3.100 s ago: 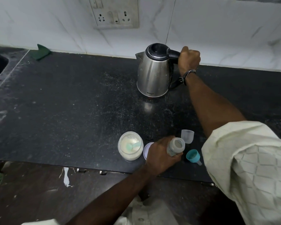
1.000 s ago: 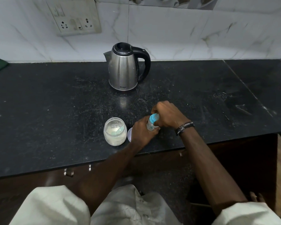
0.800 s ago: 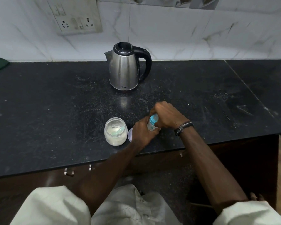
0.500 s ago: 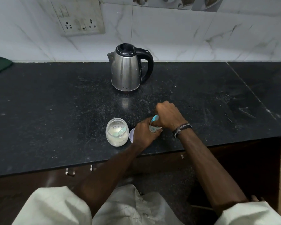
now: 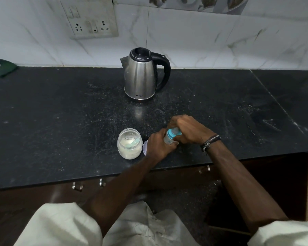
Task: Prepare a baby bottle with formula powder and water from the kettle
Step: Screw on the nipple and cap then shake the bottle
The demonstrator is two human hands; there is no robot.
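The baby bottle point(image 5: 169, 139) stands near the front edge of the black countertop point(image 5: 60, 112), held between both hands. The left hand point(image 5: 158, 145) is wrapped tight around the bottle's clear body, while the right hand point(image 5: 188, 129) is closed over the blue collar point(image 5: 173, 134) and teat at its top, fingers curled down around it. Half a second earlier the right hand covered nearly all of the collar; now more of the blue ring shows beneath the fingers, and the wrist with its dark bracelet point(image 5: 210, 142) has turned slightly outward. Three seconds ago the right hand was on the kettle handle and the bottle was open, the collar lying apart on the counter.

Just left of the left hand sits the open formula jar point(image 5: 129, 146) with a pale scoop point(image 5: 134, 143) resting in the powder; its lid point(image 5: 145, 147) lies between jar and hand, partly hidden. The steel kettle point(image 5: 142, 77) stands well behind, by the tiled wall, untouched, in the same spot as a second ago.
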